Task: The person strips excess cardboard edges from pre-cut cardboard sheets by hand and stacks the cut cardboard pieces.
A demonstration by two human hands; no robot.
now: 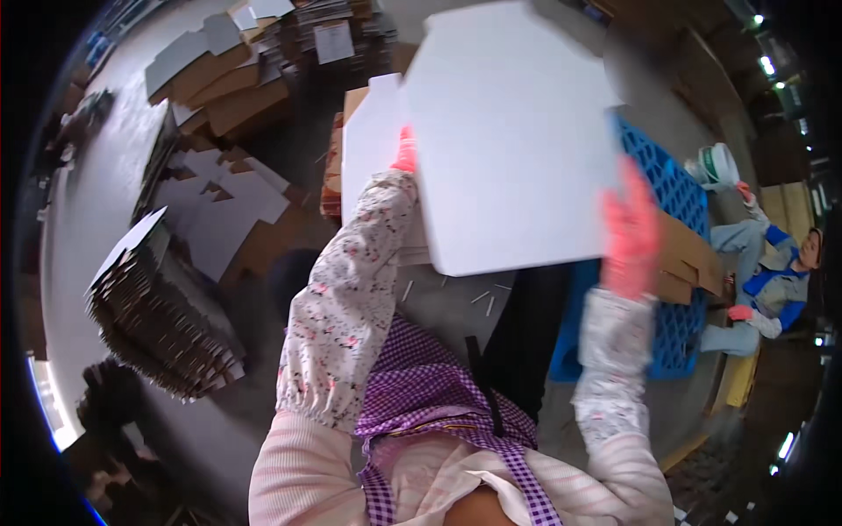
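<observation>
A big white board [513, 131] fills the upper centre of the frame, held up between both gloved hands, well apart: the left hand [405, 151] at its left edge, the right hand [630, 230] clamped on its lower right edge. Held only by the edges, it may slip toward the card stack [167, 307] at lower left.

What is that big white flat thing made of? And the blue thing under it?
The big white flat sheet, held up by both pink-gloved hands, looks like cardboard: thin, stiff, matte, cut to a notched shape like the brown and white stacks nearby. The blue grid pallet seems moulded plastic, judging by its even colour and lattice holes.
</observation>
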